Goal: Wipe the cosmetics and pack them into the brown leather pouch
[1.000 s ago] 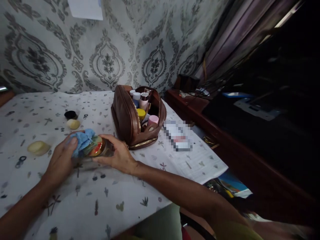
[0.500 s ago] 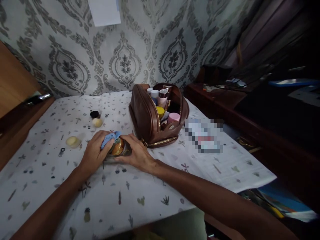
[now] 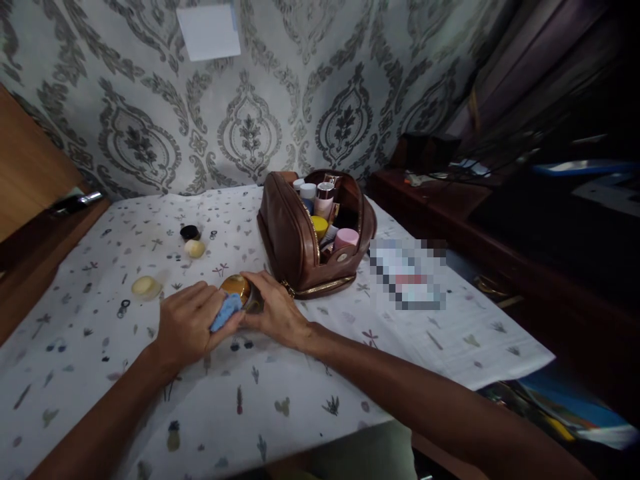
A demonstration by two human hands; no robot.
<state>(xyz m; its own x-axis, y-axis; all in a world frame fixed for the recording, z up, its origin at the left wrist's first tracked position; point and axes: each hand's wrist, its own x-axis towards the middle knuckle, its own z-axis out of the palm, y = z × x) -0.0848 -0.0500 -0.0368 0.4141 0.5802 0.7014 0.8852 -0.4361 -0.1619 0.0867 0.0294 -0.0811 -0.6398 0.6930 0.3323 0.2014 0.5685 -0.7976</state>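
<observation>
A small jar with a gold lid [image 3: 236,288] lies on the patterned tablecloth [image 3: 150,373]. My right hand [image 3: 277,311] is wrapped round its right side and holds it. My left hand [image 3: 189,325] pinches a blue cloth [image 3: 226,311] against the jar's lower left side. Just behind my right hand stands an open brown leather toiletry bag [image 3: 295,240] with several bottles and tubes upright inside.
Left of the hands lie a pale yellow round piece [image 3: 145,287], a smaller cream piece [image 3: 195,248] and a black cap [image 3: 189,231]. A wooden ledge [image 3: 30,233] runs along the left, a dark wooden cabinet [image 3: 500,267] along the right. Papers [image 3: 450,333] lie right of the bag.
My left hand has slid the blue cloth from the top of the jar's lid down to its lower left side, baring the gold lid. The right hand stays on the jar.
</observation>
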